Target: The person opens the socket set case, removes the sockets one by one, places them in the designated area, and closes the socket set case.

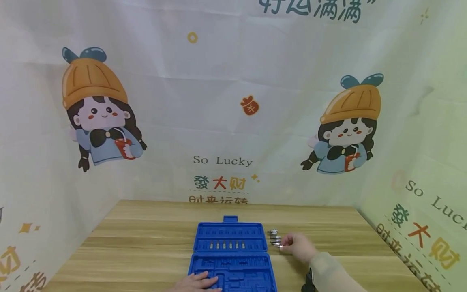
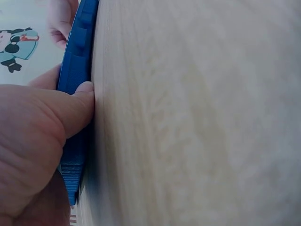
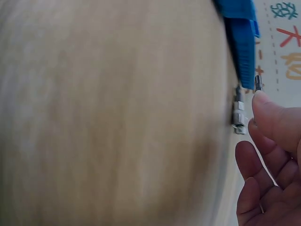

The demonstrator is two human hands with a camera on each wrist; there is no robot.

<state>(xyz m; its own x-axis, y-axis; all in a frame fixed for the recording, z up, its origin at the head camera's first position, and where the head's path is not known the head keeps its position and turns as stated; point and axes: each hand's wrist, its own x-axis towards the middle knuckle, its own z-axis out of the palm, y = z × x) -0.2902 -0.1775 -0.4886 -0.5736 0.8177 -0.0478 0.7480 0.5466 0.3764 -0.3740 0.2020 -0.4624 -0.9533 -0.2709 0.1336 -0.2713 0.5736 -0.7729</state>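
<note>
Case (image 1: 230, 252), blue, lying open on a wooden table (image 1: 138, 243). Six bits (image 1: 230, 245) stand in a row in its far half; shaped recesses fill the near half. Left hand (image 1: 197, 281) holds the near left edge, fingers over the recesses. Right hand (image 1: 297, 246) pinches a small dark-tipped bit (image 3: 258, 82) just right of the case, near other metal pieces (image 1: 272, 232). A light fingertip hold and a well-braced case would suit seating so slim a part.
</note>
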